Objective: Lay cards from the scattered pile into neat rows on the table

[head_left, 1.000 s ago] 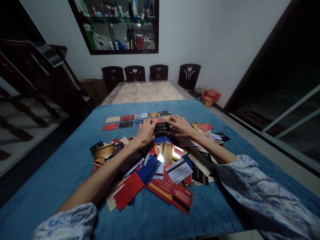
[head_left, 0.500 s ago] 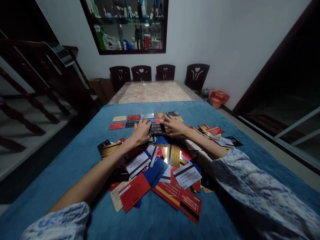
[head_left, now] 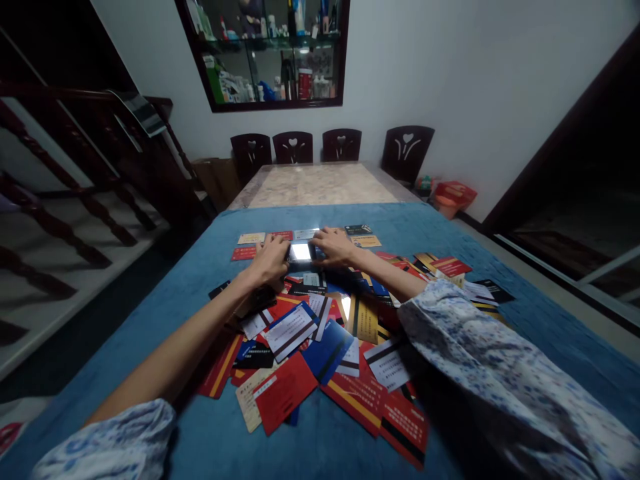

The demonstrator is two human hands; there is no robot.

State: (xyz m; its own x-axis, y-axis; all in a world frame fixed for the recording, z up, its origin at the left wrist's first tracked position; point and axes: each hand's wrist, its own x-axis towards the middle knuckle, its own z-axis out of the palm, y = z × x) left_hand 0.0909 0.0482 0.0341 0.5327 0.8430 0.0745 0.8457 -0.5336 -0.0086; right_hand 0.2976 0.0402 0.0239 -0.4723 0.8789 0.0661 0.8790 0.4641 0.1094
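Observation:
My left hand [head_left: 273,259] and my right hand [head_left: 334,247] grip a dark bank card [head_left: 301,252] by its two short ends. Bright glare covers most of its face. Just beyond it, cards lie in rows, among them a cream card [head_left: 251,238], a red card [head_left: 244,253], a dark card [head_left: 357,230] and an orange-yellow card [head_left: 365,241]. My hands hide part of these rows. Under my forearms spreads a loose pile of overlapping cards, with a blue card [head_left: 327,351], a red card [head_left: 285,392] and a gold card [head_left: 363,319] on top.
A blue cloth [head_left: 175,287] covers the near part of the table, and the bare marbled tabletop [head_left: 320,183] shows beyond. More cards [head_left: 450,267] lie on the right. Dark chairs [head_left: 341,145] stand at the far end, and a stair railing [head_left: 85,193] is on the left.
The dark card has tilted, and glare now hides its print. Both hands have moved slightly left with it across the rows. The whole view has shifted a little.

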